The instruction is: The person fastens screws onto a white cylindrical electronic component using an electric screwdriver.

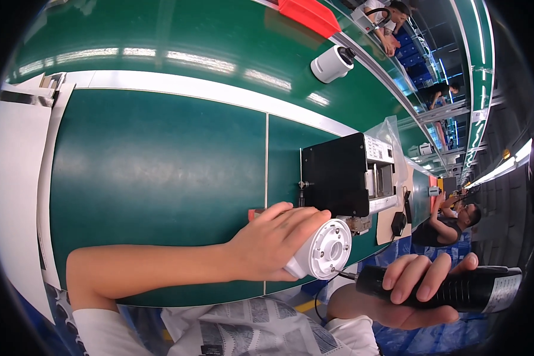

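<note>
Apparently screw work is under way on a white housing (317, 261), held above the tabletop's (160, 166) near edge, its round face turned right. The left hand (279, 240) wraps around it; the right hand (430, 282) grips a black driver (466, 288), its bit at the face's rim. The next move seems to call for a seated bit and steady housing. Beyond stands a black machine (338, 178); farther off, a red bin (308, 15), contents not visible.
</note>
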Demonstrator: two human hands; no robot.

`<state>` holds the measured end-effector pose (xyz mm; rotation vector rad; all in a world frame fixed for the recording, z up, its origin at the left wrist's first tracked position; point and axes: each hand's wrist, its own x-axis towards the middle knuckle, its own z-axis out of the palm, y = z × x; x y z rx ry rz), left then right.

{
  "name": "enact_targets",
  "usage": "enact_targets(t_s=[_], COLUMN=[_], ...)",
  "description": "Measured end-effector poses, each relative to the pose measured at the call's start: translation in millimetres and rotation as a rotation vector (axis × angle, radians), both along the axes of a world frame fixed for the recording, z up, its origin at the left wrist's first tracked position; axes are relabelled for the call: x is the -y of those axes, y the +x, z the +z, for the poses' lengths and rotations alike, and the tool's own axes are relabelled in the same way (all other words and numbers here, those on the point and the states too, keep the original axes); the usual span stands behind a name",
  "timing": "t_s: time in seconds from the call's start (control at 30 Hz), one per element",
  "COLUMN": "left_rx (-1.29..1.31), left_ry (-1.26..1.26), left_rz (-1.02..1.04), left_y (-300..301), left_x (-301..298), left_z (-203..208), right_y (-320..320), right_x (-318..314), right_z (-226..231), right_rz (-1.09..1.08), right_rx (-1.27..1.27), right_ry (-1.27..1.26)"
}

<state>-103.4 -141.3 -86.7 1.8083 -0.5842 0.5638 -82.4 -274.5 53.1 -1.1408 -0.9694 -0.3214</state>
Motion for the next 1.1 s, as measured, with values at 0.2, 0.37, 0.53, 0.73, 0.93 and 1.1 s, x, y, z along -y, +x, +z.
enact_targets(t_s=[0.2, 0.37, 0.53, 0.73, 0.93, 1.1], left_rx=[-0.037, -0.055, -0.158, -0.163, -0.194, -0.201], left_ry=[0.015, 0.025, 0.211, 0.009, 0.276, 0.57], left_rz=[-0.017, -0.029, 0.019, -0.03, 0.597, 0.99], left_y=[0.1, 0.4, -7.1, -0.5, 57.8, 110.5], left_x=[-4.3, -7.1, -11.7, -32.8, -158.2, -249.2], left_z=[3.7, 7.4, 12.2, 72.1, 88.3, 55.6], right_y=[-0.7, 1.3, 5.3, 16.8, 32.9, 38.6], right_x=[3.7, 0.0, -0.2, 68.7, 127.0, 141.7], right_z=[3.6, 4.9, 10.0, 33.0, -8.2, -27.3], right_rz=[-0.004, 0.022, 0.094, -0.138, -0.135, -0.188], right_rx=[0.018, -0.001, -0.042, -0.027, -0.267, -0.311], right_ry=[-0.031, 0.02, 0.01, 0.373, 0.353, 0.403])
